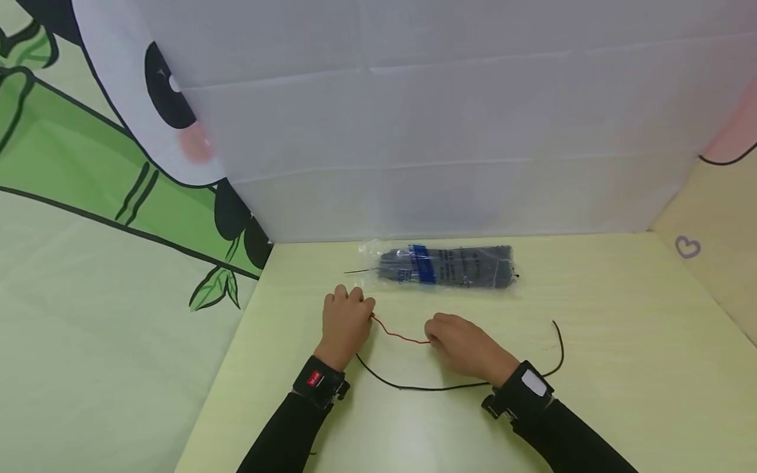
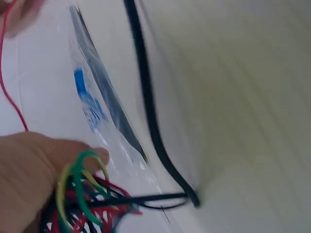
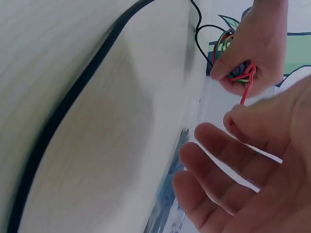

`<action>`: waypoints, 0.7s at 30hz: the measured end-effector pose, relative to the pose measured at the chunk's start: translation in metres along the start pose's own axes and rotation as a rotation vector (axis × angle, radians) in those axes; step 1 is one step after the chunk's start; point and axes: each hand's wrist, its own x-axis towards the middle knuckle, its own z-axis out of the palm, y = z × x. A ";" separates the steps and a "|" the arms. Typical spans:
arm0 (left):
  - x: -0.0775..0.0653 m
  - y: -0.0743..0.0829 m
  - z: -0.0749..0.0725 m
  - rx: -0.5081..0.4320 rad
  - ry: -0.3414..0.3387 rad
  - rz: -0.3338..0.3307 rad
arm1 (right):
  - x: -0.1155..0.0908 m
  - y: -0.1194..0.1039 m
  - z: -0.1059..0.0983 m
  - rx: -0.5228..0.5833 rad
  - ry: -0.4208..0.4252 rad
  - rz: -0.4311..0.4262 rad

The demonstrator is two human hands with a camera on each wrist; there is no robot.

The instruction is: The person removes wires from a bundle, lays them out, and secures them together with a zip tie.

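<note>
Stretching between the two hands, a thin red strand looks bright, fine as thread and slightly wavy, with a shallow kink near the left end and a gentle sag toward the right. It lies roughly in the middle of the head view, a little toward six o'clock. At its ten o'clock end, the left hand grips a wire bundle; the fingers are curled round it. Seen from the left wrist, that bundle is a loose tangle of smooth loops, mostly red and dark, with one pale green and one yellow loop arching out by the thumb. Red turns also show above the fist in the right wrist view.

At the strand's four o'clock end, the right hand holds it at the thumb; the other fingers are only loosely bent, and the exact pinch is hidden.

On the pale yellow bench, a black cord, matt and much thicker than the red strand, bows toward six o'clock beneath the hands, is hidden at the right wrist, and curls up to a free end at about three o'clock from the right hand. At twelve o'clock from that hand lies a clear plastic bag of slim dark grey pieces, crossed by a blue band.
</note>
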 end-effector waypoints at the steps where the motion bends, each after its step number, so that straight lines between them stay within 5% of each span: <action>1: 0.001 0.003 -0.001 0.001 0.003 0.014 | 0.002 -0.001 0.002 0.027 -0.011 0.000; 6: 0.002 0.012 -0.004 0.001 0.045 0.043 | 0.010 -0.005 0.008 0.167 -0.033 -0.014; 9: 0.000 0.011 -0.004 -0.003 0.056 0.074 | 0.010 -0.006 0.010 0.156 -0.007 -0.027; 21: 0.000 -0.023 0.013 0.010 -0.025 0.051 | -0.014 0.010 -0.009 0.096 0.011 -0.037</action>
